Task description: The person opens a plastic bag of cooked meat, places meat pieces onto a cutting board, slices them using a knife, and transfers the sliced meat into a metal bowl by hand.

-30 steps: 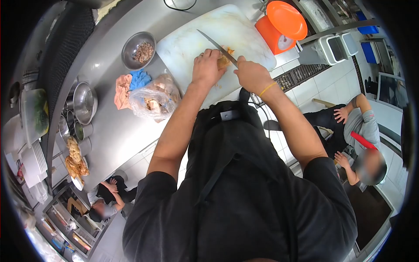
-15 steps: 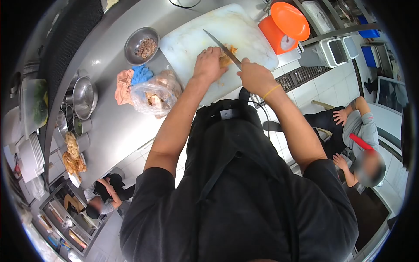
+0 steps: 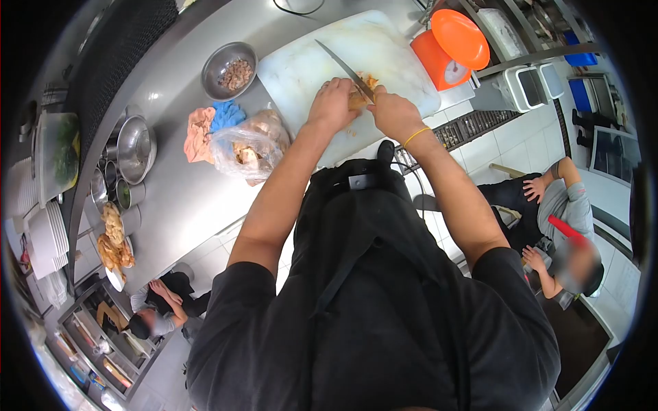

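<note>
A knife (image 3: 340, 64) is gripped in my right hand (image 3: 395, 116), its blade slanting up and left over the white cutting board (image 3: 295, 58). My left hand (image 3: 332, 104) has its fingers closed on a brownish piece of food (image 3: 357, 102) beside the blade. Orange-brown bits (image 3: 370, 80) lie on the board just beyond. Left of the board are a metal bowl of chopped pieces (image 3: 235, 73) and a clear plastic bag of food (image 3: 252, 147).
Pink and blue cloths (image 3: 201, 135) lie by the bag. An orange scale (image 3: 439, 61) stands right of the board. Farther left are metal bowls (image 3: 135, 151) and a plate of cooked poultry (image 3: 115, 252). Two other people sit at lower left (image 3: 164, 305) and right (image 3: 569, 212).
The view has shifted slightly, so the counter items sit a little more to the right. The knife and my right hand have moved slightly, while my left hand stays on the food.
</note>
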Motion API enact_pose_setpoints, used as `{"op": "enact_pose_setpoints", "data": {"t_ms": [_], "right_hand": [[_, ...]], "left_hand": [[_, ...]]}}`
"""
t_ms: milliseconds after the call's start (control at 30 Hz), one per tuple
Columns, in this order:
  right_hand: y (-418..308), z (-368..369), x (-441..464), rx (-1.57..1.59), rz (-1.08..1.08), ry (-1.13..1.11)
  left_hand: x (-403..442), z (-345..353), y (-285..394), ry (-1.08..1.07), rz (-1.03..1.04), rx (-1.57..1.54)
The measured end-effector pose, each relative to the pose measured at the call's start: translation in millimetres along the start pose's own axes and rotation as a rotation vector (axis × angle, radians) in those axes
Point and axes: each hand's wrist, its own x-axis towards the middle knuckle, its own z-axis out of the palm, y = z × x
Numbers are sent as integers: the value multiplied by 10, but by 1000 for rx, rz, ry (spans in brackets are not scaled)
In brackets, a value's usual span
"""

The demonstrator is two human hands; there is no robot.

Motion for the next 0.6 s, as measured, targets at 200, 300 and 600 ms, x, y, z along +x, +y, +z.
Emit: {"op": "enact_pose_setpoints", "data": {"t_ms": [200,300,600], "right_hand": [[-186,-179,-459,-22,53,-79],[-168,-26,-505,12,100,-77],[-29,294,-53,80,88,-11]], "left_hand": [[5,-25,15,-48,-46,58],[32,14,-25,-43,-40,47],[31,116,-60,27,-9,19]]}}
